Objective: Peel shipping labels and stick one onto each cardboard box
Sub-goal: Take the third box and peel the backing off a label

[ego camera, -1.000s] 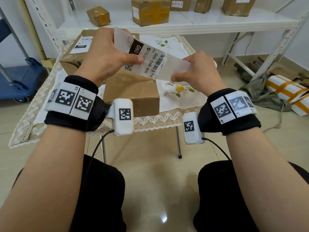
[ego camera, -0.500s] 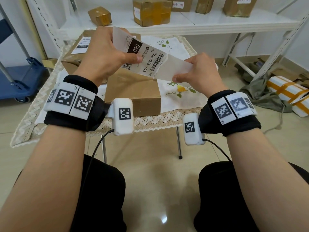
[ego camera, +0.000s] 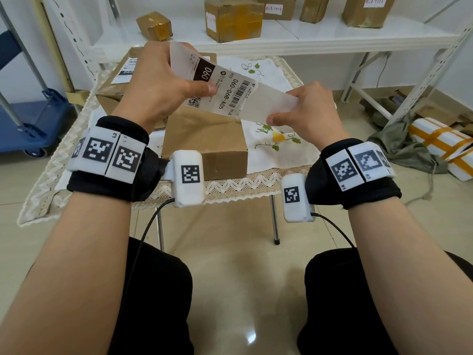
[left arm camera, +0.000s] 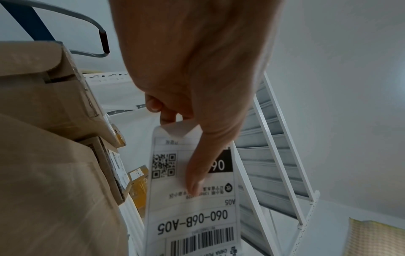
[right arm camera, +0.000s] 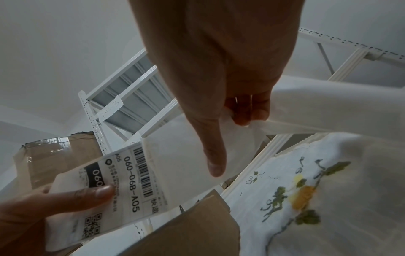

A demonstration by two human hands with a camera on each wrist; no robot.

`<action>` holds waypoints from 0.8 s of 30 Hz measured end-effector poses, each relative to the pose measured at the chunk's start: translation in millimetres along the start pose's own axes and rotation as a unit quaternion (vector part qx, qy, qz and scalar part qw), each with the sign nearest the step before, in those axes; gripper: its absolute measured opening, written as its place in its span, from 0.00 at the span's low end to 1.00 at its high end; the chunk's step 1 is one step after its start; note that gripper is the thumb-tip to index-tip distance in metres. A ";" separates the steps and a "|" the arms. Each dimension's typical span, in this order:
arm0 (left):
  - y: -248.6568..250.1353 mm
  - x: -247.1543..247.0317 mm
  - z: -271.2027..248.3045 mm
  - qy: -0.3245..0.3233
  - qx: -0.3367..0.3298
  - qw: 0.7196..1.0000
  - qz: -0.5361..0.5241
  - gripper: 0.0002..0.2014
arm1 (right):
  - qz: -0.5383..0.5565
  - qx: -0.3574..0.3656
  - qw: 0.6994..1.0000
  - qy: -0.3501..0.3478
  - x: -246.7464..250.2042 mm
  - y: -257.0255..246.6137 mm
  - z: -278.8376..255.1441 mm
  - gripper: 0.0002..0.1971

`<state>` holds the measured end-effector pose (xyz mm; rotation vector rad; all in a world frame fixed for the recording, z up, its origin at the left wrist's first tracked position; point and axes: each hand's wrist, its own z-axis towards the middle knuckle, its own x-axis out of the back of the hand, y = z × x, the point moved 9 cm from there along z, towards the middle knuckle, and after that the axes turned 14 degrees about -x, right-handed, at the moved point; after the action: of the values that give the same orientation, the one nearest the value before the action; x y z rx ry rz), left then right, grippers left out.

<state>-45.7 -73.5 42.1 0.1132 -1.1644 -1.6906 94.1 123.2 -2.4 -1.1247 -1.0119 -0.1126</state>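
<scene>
My left hand (ego camera: pixel 163 83) pinches a white shipping label (ego camera: pixel 220 88) printed "060-06B-A05", thumb on its printed face (left arm camera: pixel 195 183). My right hand (ego camera: pixel 304 111) pinches the translucent backing strip (ego camera: pixel 271 106) that runs off the label's right end (right arm camera: pixel 282 121). Both hands hold the strip in the air above a plain cardboard box (ego camera: pixel 204 142) on the small table. A second box (ego camera: pixel 117 83) with a label stuck on top sits behind it at the left, partly hidden by my left hand.
The table (ego camera: pixel 271 185) has a lace-edged embroidered cloth. Behind it a white shelf (ego camera: pixel 320 34) carries several taped boxes. A blue cart (ego camera: pixel 30 124) stands at the left; wrapped white parcels (ego camera: pixel 445 144) and a grey cloth lie on the floor at the right.
The hands have drawn slightly further apart, and more bare backing shows between the label's edge and my right hand. The label stays pinched in my left hand.
</scene>
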 end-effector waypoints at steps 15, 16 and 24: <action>-13.3 42.1 1.5 0.067 0.002 0.998 0.004 0.29 | 0.021 0.021 0.997 0.073 14.3 10.4 9.2 0.16; -13.5 42.7 0.7 0.070 0.003 0.998 0.002 0.28 | 0.033 0.032 0.996 0.070 14.2 7.0 7.2 0.13; -14.0 32.6 2.3 0.072 0.010 0.997 -0.019 0.20 | 0.068 0.097 0.989 0.088 11.9 -15.0 3.3 0.18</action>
<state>-71.5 -97.3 47.3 0.2675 -1.0771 -1.6758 90.7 123.4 16.8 -0.9843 -0.7703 -0.0036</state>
